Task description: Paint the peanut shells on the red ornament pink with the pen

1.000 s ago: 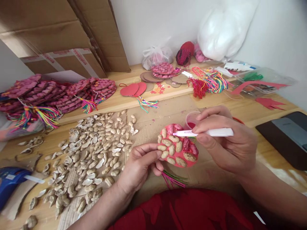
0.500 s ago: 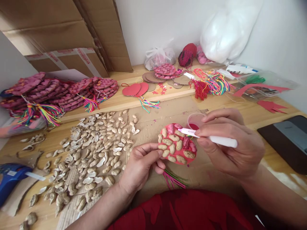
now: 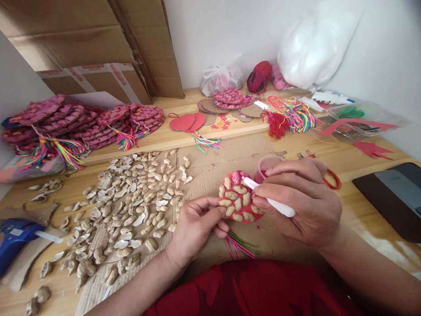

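Pinched at its left edge by my left hand (image 3: 199, 224) is a round red disc (image 3: 234, 210) covered with peanut shells. Most of the shells (image 3: 246, 199) are plain tan; at the top one shell (image 3: 236, 177) is pink. My right hand (image 3: 302, 202) grips a white acrylic marker (image 3: 279, 207), its pink tip at the disc's upper edge beside the pink shell. The hand hides the disc's right part. Green and pink strings (image 3: 241, 245) hang below the disc. Just behind my right fingers stands a clear cup (image 3: 265, 165) with red-pink liquid.
Loose peanut shells (image 3: 131, 210) spread over cardboard to the left, near a blue glue gun (image 3: 18, 241). Stacks of pink shell discs (image 3: 42, 114) and colourful tassels (image 3: 297, 115) line the back. Orange-handled scissors (image 3: 333, 179) and a black phone-like object (image 3: 391, 197) lie right.
My right hand with the marker has shifted left and now covers the disc's right side. The marker tip has moved slightly left towards the pink shell. The scissors have come into view.
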Available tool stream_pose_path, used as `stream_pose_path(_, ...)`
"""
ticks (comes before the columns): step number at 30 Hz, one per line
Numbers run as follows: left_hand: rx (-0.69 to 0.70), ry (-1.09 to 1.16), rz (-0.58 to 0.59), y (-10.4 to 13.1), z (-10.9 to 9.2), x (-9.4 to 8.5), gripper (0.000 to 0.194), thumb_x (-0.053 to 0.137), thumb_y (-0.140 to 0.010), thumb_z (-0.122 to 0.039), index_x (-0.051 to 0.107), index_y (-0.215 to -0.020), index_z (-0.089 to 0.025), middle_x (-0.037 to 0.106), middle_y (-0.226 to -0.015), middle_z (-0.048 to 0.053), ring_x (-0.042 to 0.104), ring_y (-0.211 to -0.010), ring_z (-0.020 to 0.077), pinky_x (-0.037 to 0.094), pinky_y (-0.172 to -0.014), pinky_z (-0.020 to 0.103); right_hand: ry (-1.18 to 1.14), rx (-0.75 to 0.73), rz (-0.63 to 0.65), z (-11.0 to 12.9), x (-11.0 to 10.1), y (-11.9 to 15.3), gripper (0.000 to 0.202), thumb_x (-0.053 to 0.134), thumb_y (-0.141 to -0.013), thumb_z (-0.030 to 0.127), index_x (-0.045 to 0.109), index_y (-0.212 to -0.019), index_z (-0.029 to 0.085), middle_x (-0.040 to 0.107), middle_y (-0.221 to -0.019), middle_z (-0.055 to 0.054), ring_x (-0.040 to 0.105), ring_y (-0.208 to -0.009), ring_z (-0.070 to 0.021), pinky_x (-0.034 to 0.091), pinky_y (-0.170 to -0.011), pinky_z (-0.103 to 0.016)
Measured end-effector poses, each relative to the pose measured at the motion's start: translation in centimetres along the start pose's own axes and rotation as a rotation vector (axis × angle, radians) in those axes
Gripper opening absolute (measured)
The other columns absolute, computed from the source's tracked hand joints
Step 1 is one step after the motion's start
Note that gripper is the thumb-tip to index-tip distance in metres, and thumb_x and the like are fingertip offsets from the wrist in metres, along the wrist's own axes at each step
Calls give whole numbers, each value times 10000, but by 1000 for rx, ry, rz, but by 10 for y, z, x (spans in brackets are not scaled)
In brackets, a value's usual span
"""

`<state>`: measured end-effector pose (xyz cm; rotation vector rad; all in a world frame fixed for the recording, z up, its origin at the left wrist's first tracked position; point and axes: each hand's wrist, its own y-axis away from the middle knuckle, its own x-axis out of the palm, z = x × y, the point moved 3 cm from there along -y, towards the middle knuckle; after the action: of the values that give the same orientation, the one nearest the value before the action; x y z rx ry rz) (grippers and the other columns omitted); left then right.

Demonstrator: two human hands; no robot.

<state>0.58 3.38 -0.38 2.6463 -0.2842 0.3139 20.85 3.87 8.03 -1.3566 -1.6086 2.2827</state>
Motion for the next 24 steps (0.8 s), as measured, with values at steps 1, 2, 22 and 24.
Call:
stream_pose_path(1,-2,7,3,0,0,0,195,796,-785,-305,781,-878,-134,717,-553,25,609,-413,94,503,-430,163,-4,2,-3,0,0,0,143,740,-825,260,676,-953,259,746,-814,27,665,-894,-217,426,-828,-437)
stream_pose_path(2,-4,15,6,-1,0,0,188,795,-786,-299,781,-876,-134,717,-551,23,609,-413,91,500,-428,158,-5,6,-5,-1,0,0,141,740,-828,264,674,-952,266,746,-808,30,664,-895,-215,423,-826,-434)
stream_pose_path(22,-5,13,27,2,-2,3,136,772,-812,-248,787,-876,-129,720,-552,14,616,-426,71,500,-445,125,41,34,-6,1,-3,1,148,737,-793,227,639,-905,238,711,-734,10,697,-896,-239,409,-820,-437)
stream_pose_path(24,-5,23,33,2,-1,3,129,772,-812,-242,786,-874,-130,721,-554,11,616,-426,68,500,-446,121,24,62,-7,1,-2,0,115,722,-821,219,646,-906,231,720,-749,8,696,-903,-231,426,-846,-437)
